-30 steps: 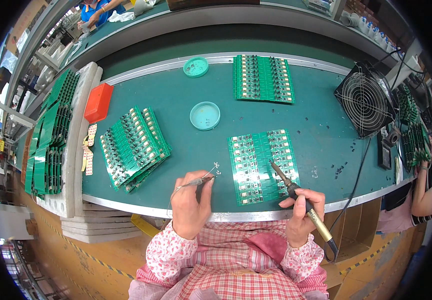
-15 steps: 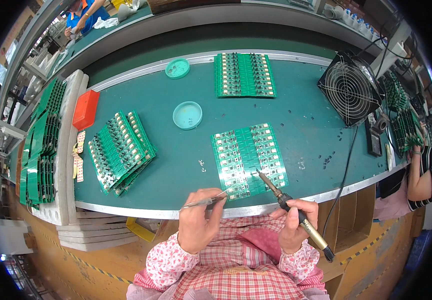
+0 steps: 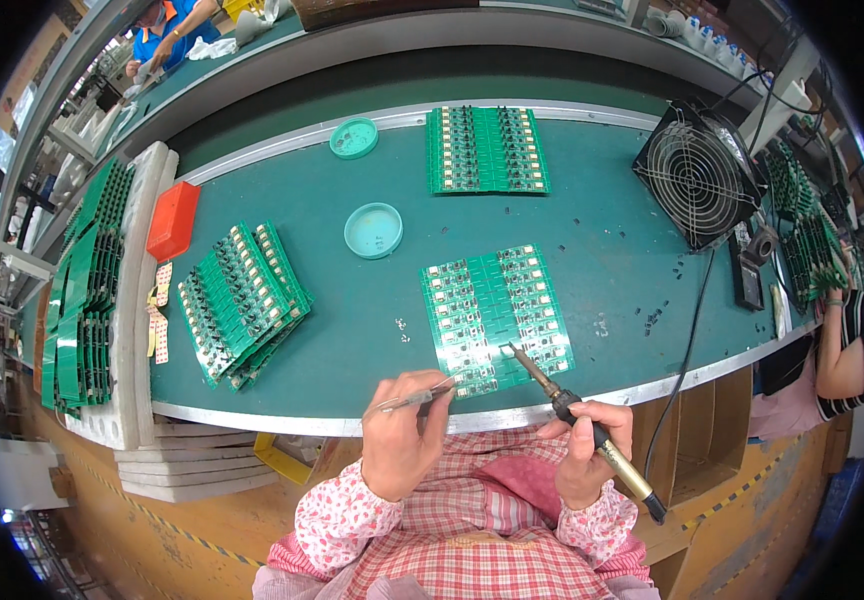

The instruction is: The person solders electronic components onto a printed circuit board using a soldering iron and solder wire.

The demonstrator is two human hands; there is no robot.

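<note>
A green circuit board panel (image 3: 497, 318), carrying rows of small parts, lies flat on the green work mat in front of me. My left hand (image 3: 404, 430) is closed around metal tweezers (image 3: 414, 399), whose tips reach the panel's lower left corner. In my right hand (image 3: 594, 450) is a soldering iron (image 3: 607, 448) with a gold and black handle. Its tip hovers over or touches the middle of the panel's lower part; I cannot tell which.
Stacked panels (image 3: 242, 305) lie left, and another stack (image 3: 488, 150) lies at the back. Two turquoise dishes (image 3: 373, 231) stand between them. A black fan (image 3: 697, 180) is at the right, with a cable hanging nearby. A red box (image 3: 173, 221) and racked boards (image 3: 87, 290) border the left.
The soldering iron's tip has shifted slightly to the left and down over the panel. My left hand and the tweezers have barely moved.
</note>
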